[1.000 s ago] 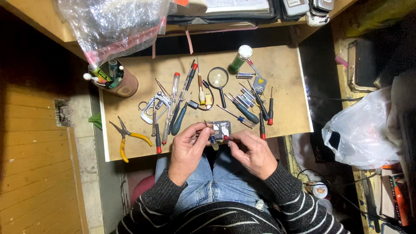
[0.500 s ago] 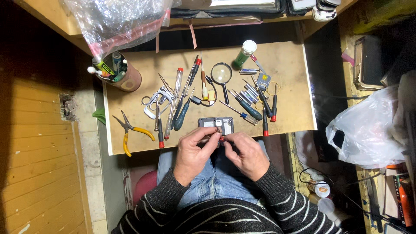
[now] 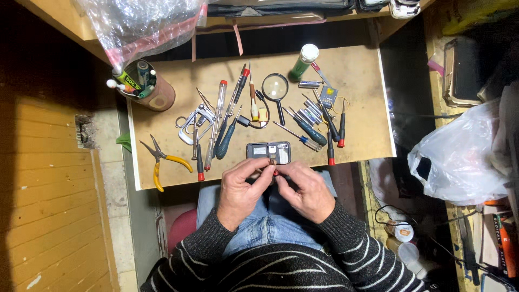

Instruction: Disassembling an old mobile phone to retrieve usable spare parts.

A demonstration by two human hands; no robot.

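- small opened phone (image 3: 268, 152) lies flat at the near edge of the board (image 3: 367, 81); long axis runs left-right; back off, insides showing
- it sits just beyond both hands, touching or nearly touching the fingertips; cannot tell which
- left hand (image 3: 240, 192) and right hand (image 3: 305, 189) meet below the phone's middle; about equally near
- fingers pinched together on a small red-tipped piece (image 3: 275, 172); which hand really holds it, cannot tell; looks like a tiny driver, mostly hidden
- count: one phone; one magnifier (image 3: 275, 87); one yellow-handled pliers (image 3: 162, 162) far left; one cup (image 3: 148, 89) of pens; one green bottle (image 3: 303, 62)
- screwdrivers: roughly ten or more, fanned above the phone; exact count unclear
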